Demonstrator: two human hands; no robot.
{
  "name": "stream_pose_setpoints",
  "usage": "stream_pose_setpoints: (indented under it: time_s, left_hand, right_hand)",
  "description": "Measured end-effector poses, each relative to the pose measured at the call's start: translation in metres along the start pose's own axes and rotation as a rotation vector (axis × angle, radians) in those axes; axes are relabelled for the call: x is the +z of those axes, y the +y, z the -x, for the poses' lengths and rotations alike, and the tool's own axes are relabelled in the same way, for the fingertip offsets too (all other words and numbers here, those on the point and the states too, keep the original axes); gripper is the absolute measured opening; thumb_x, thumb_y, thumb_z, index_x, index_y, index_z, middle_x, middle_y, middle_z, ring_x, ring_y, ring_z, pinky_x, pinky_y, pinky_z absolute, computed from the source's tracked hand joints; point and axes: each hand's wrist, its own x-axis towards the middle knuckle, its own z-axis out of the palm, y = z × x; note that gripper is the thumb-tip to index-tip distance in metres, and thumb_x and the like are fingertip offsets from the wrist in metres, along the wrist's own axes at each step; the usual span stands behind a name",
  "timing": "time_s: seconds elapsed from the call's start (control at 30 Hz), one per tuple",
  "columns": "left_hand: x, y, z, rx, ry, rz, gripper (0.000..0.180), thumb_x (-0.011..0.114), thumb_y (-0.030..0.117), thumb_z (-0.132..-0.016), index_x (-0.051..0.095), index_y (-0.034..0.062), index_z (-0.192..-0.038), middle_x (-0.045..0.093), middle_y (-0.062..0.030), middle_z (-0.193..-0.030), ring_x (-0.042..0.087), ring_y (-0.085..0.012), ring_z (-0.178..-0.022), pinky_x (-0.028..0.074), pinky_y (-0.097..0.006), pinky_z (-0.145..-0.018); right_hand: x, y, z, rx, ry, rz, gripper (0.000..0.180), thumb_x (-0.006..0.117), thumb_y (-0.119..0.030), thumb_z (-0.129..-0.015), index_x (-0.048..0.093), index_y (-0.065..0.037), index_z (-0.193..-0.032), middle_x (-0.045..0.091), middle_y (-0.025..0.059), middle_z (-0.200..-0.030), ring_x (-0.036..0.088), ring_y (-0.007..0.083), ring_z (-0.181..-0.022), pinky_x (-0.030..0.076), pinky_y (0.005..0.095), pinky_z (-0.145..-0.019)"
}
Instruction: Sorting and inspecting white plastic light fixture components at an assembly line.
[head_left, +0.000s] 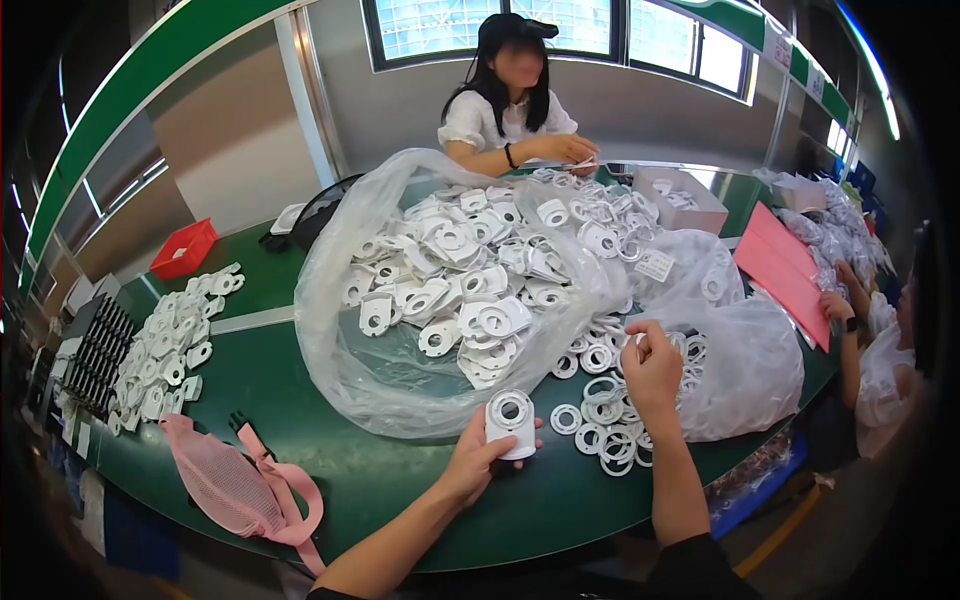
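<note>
My left hand (470, 462) grips a flat white plastic plate (519, 446) with one rounded end, thumb on its face. A white ring shape surrounds the round hole in the plate; whether it is a separate piece I cannot tell. Over loose white plastic rings (617, 455) to the right, my right hand (652, 375) is closed with its fingers pinched together. What is between those fingertips, if anything, is hidden. Beyond my left hand, a large pile of similar white plates (470, 270) lies in an opened clear plastic bag (345, 375).
A pink mesh bag (225, 480) with straps lies at near left. More white parts (165, 345), stacked black trays (95, 345) and a red bin (183, 248) are farther left. Another clear bag (765, 385) stands right. One person (515, 110) handles parts opposite; another (885, 345) is at right by a pink sheet (780, 265).
</note>
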Motion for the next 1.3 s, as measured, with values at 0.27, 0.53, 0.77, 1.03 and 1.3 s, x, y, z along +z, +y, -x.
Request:
stream_pose_setpoints:
  time_s: [0.27, 0.53, 0.77, 1.03, 1.3]
  left_hand:
    - [0.005, -0.001, 0.000, 0.043, -0.013, -0.008, 0.052, 0.049, -0.001, -0.083, 0.027, 0.0074, -0.130, 0.049, -0.0177, -0.123, 0.057, -0.0267, -0.103, 0.050, -0.030, -0.074]
    - [0.006, -0.002, 0.000, 0.023, -0.024, -0.025, 0.055, 0.047, -0.002, -0.084, 0.023, 0.0081, -0.133, 0.046, -0.0146, -0.124, 0.055, -0.0295, -0.107, 0.050, -0.033, -0.078]
    - [0.009, -0.002, 0.001, 0.025, -0.020, -0.018, 0.051, 0.045, -0.003, -0.085, 0.024, 0.0048, -0.131, 0.048, -0.0151, -0.121, 0.056, -0.0277, -0.105, 0.050, -0.032, -0.077]
    - [0.002, -0.008, 0.000, 0.028, -0.009, -0.139, 0.042, 0.041, 0.007, -0.092, 0.026, 0.0052, -0.130, 0.053, -0.0107, -0.113, 0.060, -0.0215, -0.095, 0.051, -0.026, -0.069]
    - [0.009, -0.007, 0.005, 0.111, 0.055, -0.353, 0.040, 0.045, 0.005, -0.089, 0.032, 0.0035, -0.128, 0.057, -0.0089, -0.104, 0.063, -0.0170, -0.084, 0.051, -0.025, -0.067]
  right_hand:
    - [0.004, -0.036, 0.009, 0.278, -0.333, -0.794, 0.021, 0.053, -0.005, -0.086, 0.054, -0.001, -0.107, 0.059, 0.0022, -0.070, 0.048, 0.0036, -0.055, 0.037, 0.0182, -0.047]
    - [0.034, -0.043, 0.043, 0.339, -0.793, -0.844, 0.018, 0.062, -0.012, -0.084, 0.057, 0.001, -0.095, 0.061, 0.0049, -0.076, 0.057, 0.0072, -0.064, 0.046, 0.0191, -0.057]
    - [0.043, -0.040, 0.048, 0.385, -0.732, -0.840, 0.015, 0.063, -0.013, -0.084, 0.058, 0.001, -0.087, 0.061, 0.0038, -0.075, 0.055, 0.0058, -0.064, 0.044, 0.0189, -0.056]
    - [0.044, -0.039, 0.051, 0.226, -0.750, -0.661, 0.017, 0.066, -0.012, -0.080, 0.056, 0.001, -0.085, 0.059, 0.0029, -0.074, 0.054, 0.0059, -0.062, 0.044, 0.0182, -0.056]
    - [0.044, -0.046, 0.056, 0.154, -0.674, -0.699, 0.019, 0.064, -0.010, -0.081, 0.059, 0.001, -0.096, 0.059, 0.0039, -0.082, 0.053, 0.0044, -0.071, 0.043, 0.0175, -0.060]
